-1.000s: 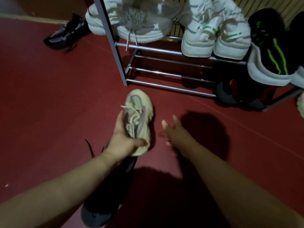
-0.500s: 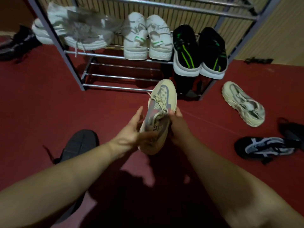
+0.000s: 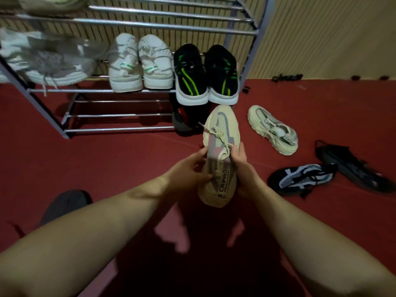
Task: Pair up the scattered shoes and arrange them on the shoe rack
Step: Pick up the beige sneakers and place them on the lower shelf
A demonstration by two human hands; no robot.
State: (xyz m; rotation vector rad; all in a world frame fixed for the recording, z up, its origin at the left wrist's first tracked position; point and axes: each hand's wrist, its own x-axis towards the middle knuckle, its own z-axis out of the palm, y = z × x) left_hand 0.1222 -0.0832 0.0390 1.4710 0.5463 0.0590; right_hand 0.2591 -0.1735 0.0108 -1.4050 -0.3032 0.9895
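I hold a beige sneaker [image 3: 220,146] with a pink and grey upper above the red floor, toe pointing at the rack. My left hand [image 3: 192,168] grips its left side and my right hand [image 3: 241,166] grips its right side near the laces. Its beige mate [image 3: 273,129] lies on the floor to the right. The metal shoe rack [image 3: 150,91] stands ahead, holding a white pair with green marks [image 3: 139,63], a black and green pair [image 3: 205,76] and blurred pale grey shoes [image 3: 49,61] at the left.
Two dark sneakers lie on the floor at the right: a black and white one [image 3: 302,179] and a black one [image 3: 351,166]. A dark shoe [image 3: 64,204] lies sole up by my left forearm. Another dark shoe [image 3: 184,118] sits under the rack's right end.
My right hand has joined the left on the beige sneaker, which has been lifted off the floor. The view has swung right, bringing the mate and the dark shoes into sight.
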